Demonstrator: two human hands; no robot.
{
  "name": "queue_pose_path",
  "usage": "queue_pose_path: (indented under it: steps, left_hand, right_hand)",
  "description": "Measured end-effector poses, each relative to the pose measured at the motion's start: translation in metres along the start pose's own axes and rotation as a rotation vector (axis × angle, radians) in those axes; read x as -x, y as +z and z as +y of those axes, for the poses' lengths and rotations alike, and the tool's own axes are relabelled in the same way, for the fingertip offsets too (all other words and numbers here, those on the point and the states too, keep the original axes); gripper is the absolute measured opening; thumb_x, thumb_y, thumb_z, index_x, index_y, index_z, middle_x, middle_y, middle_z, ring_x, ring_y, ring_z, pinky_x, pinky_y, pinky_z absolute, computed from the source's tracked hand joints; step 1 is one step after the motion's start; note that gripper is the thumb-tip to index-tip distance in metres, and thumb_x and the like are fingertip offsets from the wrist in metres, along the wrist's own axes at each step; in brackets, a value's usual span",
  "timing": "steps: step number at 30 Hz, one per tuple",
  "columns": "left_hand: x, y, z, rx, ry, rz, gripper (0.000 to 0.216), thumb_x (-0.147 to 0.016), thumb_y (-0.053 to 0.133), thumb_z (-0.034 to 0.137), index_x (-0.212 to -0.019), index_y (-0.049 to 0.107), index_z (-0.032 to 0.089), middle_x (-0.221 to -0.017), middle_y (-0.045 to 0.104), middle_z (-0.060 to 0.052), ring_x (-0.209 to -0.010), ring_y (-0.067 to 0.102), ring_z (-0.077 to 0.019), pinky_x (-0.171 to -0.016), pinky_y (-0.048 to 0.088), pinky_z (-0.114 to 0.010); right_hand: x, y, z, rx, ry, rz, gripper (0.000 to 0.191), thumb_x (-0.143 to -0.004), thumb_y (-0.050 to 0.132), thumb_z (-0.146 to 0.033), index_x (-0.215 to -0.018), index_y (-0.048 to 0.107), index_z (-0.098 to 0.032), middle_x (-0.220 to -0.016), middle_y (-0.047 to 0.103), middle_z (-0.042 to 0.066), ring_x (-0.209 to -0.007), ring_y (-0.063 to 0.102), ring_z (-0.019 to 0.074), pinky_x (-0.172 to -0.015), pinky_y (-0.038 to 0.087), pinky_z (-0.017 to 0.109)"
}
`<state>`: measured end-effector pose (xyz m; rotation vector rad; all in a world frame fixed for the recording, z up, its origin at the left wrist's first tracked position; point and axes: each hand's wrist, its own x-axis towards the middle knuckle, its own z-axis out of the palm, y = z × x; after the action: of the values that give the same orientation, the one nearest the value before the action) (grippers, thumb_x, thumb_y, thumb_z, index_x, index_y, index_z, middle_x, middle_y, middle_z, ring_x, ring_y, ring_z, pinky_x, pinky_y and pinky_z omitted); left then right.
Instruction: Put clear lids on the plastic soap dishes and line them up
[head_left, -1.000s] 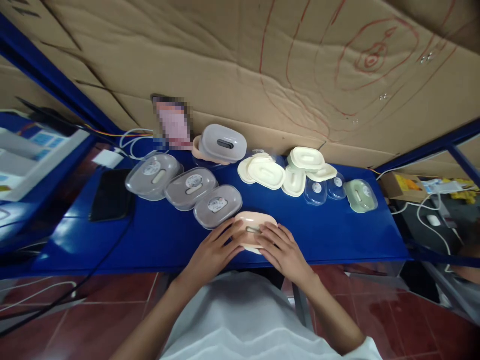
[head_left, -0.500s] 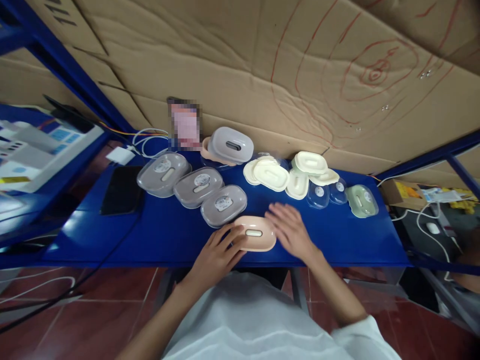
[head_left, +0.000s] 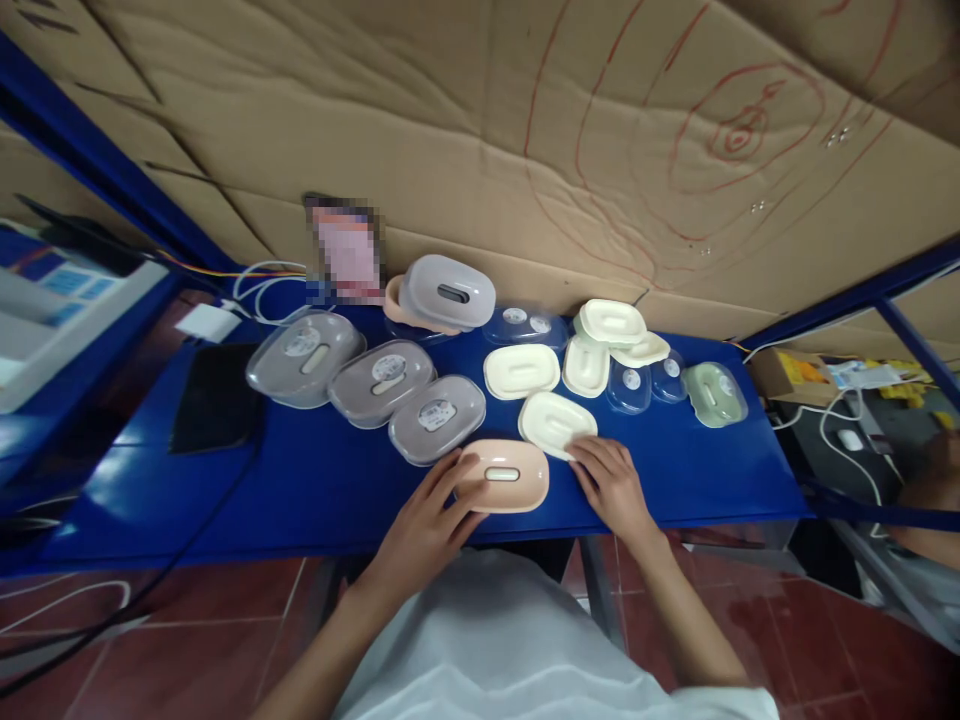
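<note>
A pink oval tray [head_left: 504,476] lies near the front edge of the blue table [head_left: 315,480]. My left hand [head_left: 431,510] rests against its left side. My right hand [head_left: 611,485] grips the near right edge of a cream oval tray [head_left: 553,422] lying just behind and right of the pink one. A second cream tray [head_left: 521,370] lies further back. More cream trays [head_left: 611,335] are stacked behind it.
Three grey lidded boxes [head_left: 375,385] sit in a diagonal row at left, with a grey-lidded pink box [head_left: 442,295] behind. Clear lids [head_left: 637,385] and a green box [head_left: 714,393] lie at right. A black phone [head_left: 214,400], cables and a cardboard wall are behind.
My right hand left the pink tray, reached to the cream stack and drew one cream tray forward next to the pink one. Another cream tray now lies apart. My left hand stayed.
</note>
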<state>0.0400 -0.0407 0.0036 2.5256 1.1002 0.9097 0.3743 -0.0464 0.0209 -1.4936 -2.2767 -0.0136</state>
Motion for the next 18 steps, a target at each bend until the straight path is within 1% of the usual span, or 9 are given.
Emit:
queue_pose_path:
  steps: [3, 5, 7, 10, 12, 15, 18]
  left_hand:
    - [-0.002, 0.001, -0.001, -0.014, 0.000, -0.010, 0.030, -0.101, 0.069, 0.018, -0.131, 0.068, 0.019, -0.153, 0.061, -0.014, -0.150, 0.051, -0.0339, -0.119, 0.055, -0.050]
    - [-0.003, 0.002, -0.001, -0.023, -0.007, -0.013, 0.030, -0.101, 0.069, 0.020, -0.132, 0.068, 0.020, -0.153, 0.062, -0.014, -0.150, 0.051, -0.0341, -0.119, 0.055, -0.051]
    - [-0.003, 0.003, -0.001, -0.027, -0.008, -0.011, 0.030, -0.102, 0.068, 0.020, -0.132, 0.068, 0.020, -0.152, 0.063, -0.013, -0.150, 0.051, -0.0340, -0.119, 0.055, -0.051]
    - [-0.003, 0.003, 0.000, -0.031, 0.004, -0.013, 0.031, -0.101, 0.068, 0.018, -0.132, 0.068, 0.019, -0.150, 0.065, -0.011, -0.150, 0.051, -0.0339, -0.120, 0.055, -0.052]
    - [-0.003, 0.003, 0.000, -0.032, 0.005, -0.027, 0.032, -0.101, 0.068, 0.018, -0.133, 0.068, 0.020, -0.150, 0.066, -0.010, -0.150, 0.050, -0.0335, -0.121, 0.054, -0.052]
    - [-0.002, 0.002, 0.001, -0.021, -0.008, -0.036, 0.034, -0.101, 0.067, 0.019, -0.136, 0.068, 0.022, -0.149, 0.067, -0.010, -0.150, 0.051, -0.0330, -0.122, 0.053, -0.053]
    - [-0.001, 0.000, 0.001, 0.004, -0.002, -0.047, 0.035, -0.101, 0.069, 0.023, -0.136, 0.068, 0.023, -0.149, 0.067, -0.010, -0.150, 0.052, -0.0327, -0.121, 0.053, -0.053]
  right_hand:
    - [0.027, -0.006, 0.003, -0.013, 0.066, -0.020, 0.033, -0.109, 0.054, -0.022, -0.139, 0.067, -0.024, -0.133, 0.075, 0.010, -0.129, 0.068, 0.0270, -0.107, 0.052, 0.048]
    - [0.032, -0.009, 0.007, -0.003, 0.113, -0.004, 0.032, -0.109, 0.055, -0.024, -0.138, 0.068, -0.026, -0.133, 0.075, 0.010, -0.130, 0.068, 0.0288, -0.108, 0.052, 0.050]
    - [0.031, -0.011, 0.010, 0.014, 0.148, 0.022, 0.031, -0.108, 0.057, -0.027, -0.137, 0.068, -0.026, -0.133, 0.075, 0.011, -0.130, 0.067, 0.0305, -0.109, 0.050, 0.052]
    - [0.024, -0.009, 0.008, 0.028, 0.175, 0.069, 0.035, -0.108, 0.058, -0.029, -0.141, 0.064, -0.025, -0.135, 0.073, 0.012, -0.130, 0.066, 0.0318, -0.110, 0.049, 0.054]
    - [0.016, -0.006, 0.004, 0.004, 0.165, 0.093, 0.038, -0.108, 0.056, -0.026, -0.145, 0.062, -0.026, -0.137, 0.072, 0.012, -0.132, 0.065, 0.0314, -0.110, 0.048, 0.053]
    - [0.000, -0.001, -0.003, -0.046, 0.095, 0.081, 0.041, -0.108, 0.050, -0.020, -0.146, 0.063, -0.028, -0.141, 0.071, 0.010, -0.135, 0.064, 0.0291, -0.113, 0.047, 0.051]
    - [-0.026, -0.001, 0.001, -0.034, 0.009, 0.034, 0.042, -0.108, 0.046, -0.015, -0.143, 0.066, -0.027, -0.143, 0.072, 0.009, -0.137, 0.063, 0.0279, -0.115, 0.045, 0.050]
